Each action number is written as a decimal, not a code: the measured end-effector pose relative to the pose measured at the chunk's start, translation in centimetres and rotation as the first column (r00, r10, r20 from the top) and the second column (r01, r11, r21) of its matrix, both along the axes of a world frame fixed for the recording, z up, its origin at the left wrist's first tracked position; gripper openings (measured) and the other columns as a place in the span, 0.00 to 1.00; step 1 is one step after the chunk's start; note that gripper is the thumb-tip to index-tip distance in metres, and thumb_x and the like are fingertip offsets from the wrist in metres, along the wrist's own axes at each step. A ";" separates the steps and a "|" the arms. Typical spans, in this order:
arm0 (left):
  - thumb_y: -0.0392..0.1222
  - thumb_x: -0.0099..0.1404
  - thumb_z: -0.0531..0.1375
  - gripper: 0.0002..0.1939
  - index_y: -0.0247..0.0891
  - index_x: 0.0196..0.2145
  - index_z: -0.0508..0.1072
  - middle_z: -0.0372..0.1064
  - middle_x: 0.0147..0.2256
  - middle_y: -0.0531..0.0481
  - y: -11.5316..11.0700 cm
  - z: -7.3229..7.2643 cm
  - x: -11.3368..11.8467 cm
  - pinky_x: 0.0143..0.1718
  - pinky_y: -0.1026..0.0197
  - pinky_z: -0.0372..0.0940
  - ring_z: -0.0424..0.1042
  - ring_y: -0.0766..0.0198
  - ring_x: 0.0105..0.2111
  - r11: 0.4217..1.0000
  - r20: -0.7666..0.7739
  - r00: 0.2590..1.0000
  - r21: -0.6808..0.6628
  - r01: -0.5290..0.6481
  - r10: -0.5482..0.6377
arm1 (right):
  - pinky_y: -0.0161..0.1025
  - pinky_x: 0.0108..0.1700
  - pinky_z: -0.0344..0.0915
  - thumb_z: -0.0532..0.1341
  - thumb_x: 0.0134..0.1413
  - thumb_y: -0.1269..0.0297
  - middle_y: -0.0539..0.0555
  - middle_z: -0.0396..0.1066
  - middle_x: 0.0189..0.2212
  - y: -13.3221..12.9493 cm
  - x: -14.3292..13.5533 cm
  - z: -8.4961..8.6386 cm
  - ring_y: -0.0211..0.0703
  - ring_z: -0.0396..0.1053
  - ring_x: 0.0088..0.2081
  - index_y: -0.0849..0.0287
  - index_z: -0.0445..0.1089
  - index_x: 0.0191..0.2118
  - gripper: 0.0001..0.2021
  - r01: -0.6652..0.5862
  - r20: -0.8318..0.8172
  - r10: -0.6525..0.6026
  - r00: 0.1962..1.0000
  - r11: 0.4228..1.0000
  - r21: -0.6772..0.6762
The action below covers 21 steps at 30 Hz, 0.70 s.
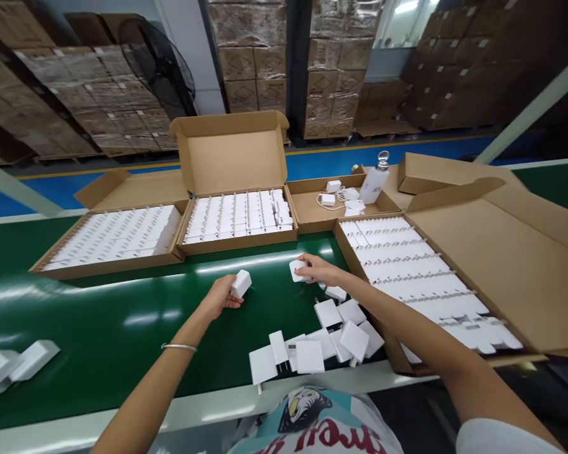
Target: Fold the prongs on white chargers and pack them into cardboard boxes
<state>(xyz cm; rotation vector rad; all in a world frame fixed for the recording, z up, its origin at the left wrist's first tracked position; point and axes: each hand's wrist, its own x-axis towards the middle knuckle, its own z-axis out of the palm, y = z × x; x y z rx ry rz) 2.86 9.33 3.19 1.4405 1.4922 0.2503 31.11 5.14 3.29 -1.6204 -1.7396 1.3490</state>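
My left hand (222, 296) is closed around a white charger (241, 284), held just over the green belt. To its right, my right hand (316, 269) grips another white charger (298, 271), its rounded square face turned toward me. The two chargers are apart. A loose heap of white chargers (310, 356) lies on the belt close to my body, below my right forearm, some with metal prongs showing. On the right, an open cardboard box (400, 359) holds rows of white chargers (407, 265), partly covered by my right arm.
Two open cartons packed with white chargers, a left one (108, 268) and a middle one (236, 241), line the belt's far side. A shallow carton (307, 197) holds cabled white adapters and a pump bottle (375, 183). More chargers (35, 360) lie at far left on the green belt (123, 334).
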 end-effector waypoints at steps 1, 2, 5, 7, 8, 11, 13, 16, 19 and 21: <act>0.50 0.60 0.40 0.19 0.34 0.35 0.63 0.67 0.29 0.43 0.1 0.1 -1.0 0.29 0.57 0.67 0.71 0.59 0.28 0.997 0.056 0.997 -0.058 -0.042 0.045 | 0.38 0.33 0.66 0.51 0.53 0.51 0.55 0.63 0.39 0.4 -0.6 -0.2 0.40 0.66 0.37 0.57 0.52 0.46 0.19 0.001 -0.095 -0.001 0.995 1.000 -0.004; 0.51 0.61 0.40 0.20 0.34 0.34 0.63 0.67 0.28 0.43 0.0 0.1 -1.8 0.28 0.59 0.67 0.71 0.61 0.26 0.991 0.106 0.990 -0.108 -0.076 0.088 | 0.38 0.33 0.66 0.50 0.53 0.51 0.55 0.63 0.40 0.8 -1.4 -0.5 0.40 0.66 0.37 0.57 0.51 0.46 0.19 -0.001 -0.179 -0.001 0.984 1.000 -0.012; 0.54 0.60 0.45 0.20 0.34 0.34 0.64 0.67 0.27 0.46 -0.7 0.0 -3.0 0.24 0.63 0.67 0.70 0.65 0.22 0.968 0.205 0.959 -0.199 -0.154 0.194 | 0.39 0.32 0.66 0.56 0.49 0.51 0.54 0.63 0.37 2.1 -4.2 -1.4 0.40 0.66 0.35 0.57 0.52 0.44 0.21 0.009 -0.213 0.000 0.977 0.999 0.040; 0.57 0.58 0.48 0.22 0.34 0.35 0.64 0.67 0.26 0.47 -1.0 -0.2 -3.0 0.21 0.64 0.66 0.69 0.65 0.20 0.953 0.224 0.943 -0.231 -0.194 0.247 | 0.42 0.35 0.64 0.62 0.42 0.56 0.53 0.63 0.35 2.8 -6.2 -1.9 0.43 0.65 0.35 0.57 0.55 0.42 0.22 0.014 -0.090 0.001 0.996 0.984 0.175; 0.59 0.57 0.49 0.23 0.33 0.34 0.64 0.67 0.25 0.46 -1.1 -0.3 -2.9 0.19 0.64 0.66 0.68 0.65 0.19 0.946 0.220 0.939 -0.245 -0.210 0.266 | 0.44 0.39 0.63 0.64 0.40 0.61 0.53 0.63 0.35 3.0 -7.2 -2.0 0.44 0.64 0.37 0.57 0.56 0.41 0.22 0.008 -0.028 -0.001 1.000 0.970 0.245; 0.62 0.56 0.49 0.27 0.31 0.32 0.65 0.67 0.22 0.43 -1.4 -0.3 -2.2 0.17 0.62 0.65 0.68 0.62 0.17 0.933 0.194 0.938 -0.278 -0.228 0.287 | 0.48 0.46 0.57 0.61 0.39 0.72 0.55 0.62 0.40 3.0 -10.0 -2.2 0.48 0.61 0.43 0.58 0.56 0.45 0.23 -0.032 0.043 0.019 0.999 0.940 0.339; 0.62 0.57 0.48 0.27 0.30 0.31 0.65 0.68 0.23 0.41 -1.9 -0.2 -1.7 0.20 0.62 0.66 0.70 0.61 0.19 0.934 0.202 0.941 -0.289 -0.209 0.273 | 0.47 0.46 0.57 0.58 0.40 0.76 0.57 0.63 0.40 2.6 -11.5 -2.2 0.48 0.61 0.43 0.60 0.54 0.48 0.25 -0.060 0.052 0.044 0.998 0.932 0.357; 0.63 0.57 0.46 0.29 0.31 0.33 0.66 0.70 0.28 0.39 -2.5 0.5 -1.3 0.27 0.60 0.68 0.72 0.59 0.26 0.947 0.229 0.951 -0.292 -0.136 0.207 | 0.41 0.41 0.62 0.57 0.40 0.76 0.57 0.64 0.42 1.6 -11.8 -1.5 0.45 0.64 0.42 0.59 0.51 0.52 0.29 -0.124 -0.024 0.139 0.990 0.941 0.313; 0.62 0.55 0.50 0.28 0.31 0.36 0.67 0.70 0.29 0.38 -2.5 1.8 -1.9 0.28 0.56 0.67 0.72 0.54 0.28 0.972 0.154 0.983 -0.229 -0.060 0.097 | 0.39 0.39 0.64 0.57 0.44 0.72 0.58 0.59 0.50 1.2 -8.5 0.0 0.46 0.63 0.46 0.57 0.51 0.53 0.28 -0.205 -0.091 0.229 0.969 0.955 0.216; 0.55 0.53 0.56 0.25 0.34 0.42 0.67 0.69 0.35 0.40 -2.0 2.6 -2.5 0.35 0.54 0.65 0.70 0.52 0.35 0.998 0.074 0.997 -0.064 0.025 -0.020 | 0.44 0.45 0.62 0.57 0.44 0.71 0.58 0.56 0.52 1.1 -4.4 1.3 0.50 0.59 0.50 0.57 0.55 0.52 0.26 -0.293 0.084 0.281 0.956 0.933 0.209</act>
